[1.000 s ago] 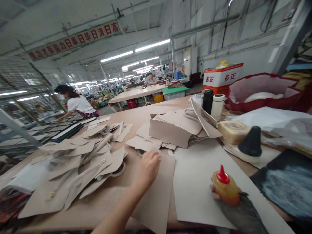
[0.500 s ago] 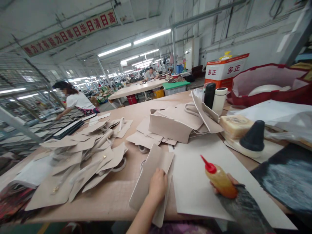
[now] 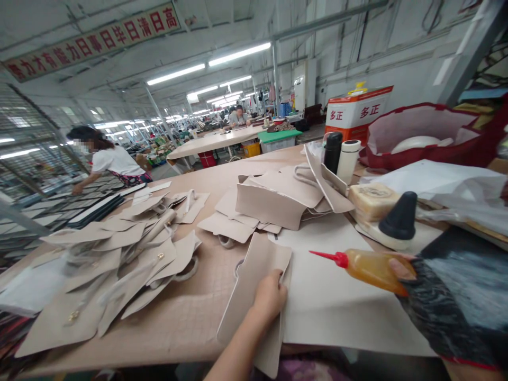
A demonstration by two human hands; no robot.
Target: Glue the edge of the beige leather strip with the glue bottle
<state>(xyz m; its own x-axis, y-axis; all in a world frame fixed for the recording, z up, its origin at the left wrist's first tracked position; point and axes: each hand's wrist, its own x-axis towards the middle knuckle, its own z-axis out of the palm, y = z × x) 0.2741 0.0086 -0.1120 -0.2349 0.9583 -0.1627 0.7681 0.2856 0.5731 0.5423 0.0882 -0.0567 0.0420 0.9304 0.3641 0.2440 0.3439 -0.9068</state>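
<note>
While the right hand (image 3: 402, 269), in a dark sleeve, has its grip clamped round a glue bottle (image 3: 371, 268) lying nearly level with its red nozzle pointing left over a pale sheet (image 3: 337, 312) on the counter (image 3: 186, 317), the left hand (image 3: 271, 296) grips a beige cut panel (image 3: 254, 286) running lengthwise away from the person. Heaped panels (image 3: 130, 254) lie left, a black cone (image 3: 399, 217) right. Its near end overhangs the counter edge.

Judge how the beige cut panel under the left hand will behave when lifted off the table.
The beige panel probably flexes rather than flops: it overhangs the table edge without drooping sharply. It looks thin, so likely light. The left hand holds its edge.
</note>
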